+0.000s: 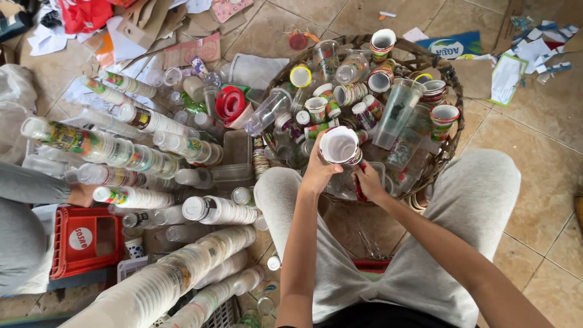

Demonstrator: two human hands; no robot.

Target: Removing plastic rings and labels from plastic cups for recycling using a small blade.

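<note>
While the head camera looks straight down, the left hand [317, 173] wraps its fingers around a white plastic cup [339, 146], mouth turned up, held just above the near rim of a round wicker basket [452, 82]. The right hand [369, 182] sits just beside it, fingers pinched shut on a thin dark red strip [359, 188] that hangs down from the cup's side. Both hands hover between the person's grey-clad knees [480, 182].

Inside the basket lie loose printed cups, clear bottles [352, 67] and a tall clear tumbler [398, 112], heaped toward its far rim. Left of the basket, long nested stacks of cups [127, 155] lie side by side on the tiled floor [534, 152], with more stacks [164, 279] at the lower left. A red plastic crate [85, 240] stands at the far left, and torn cardboard and paper [152, 24] cover the top-left corner.
</note>
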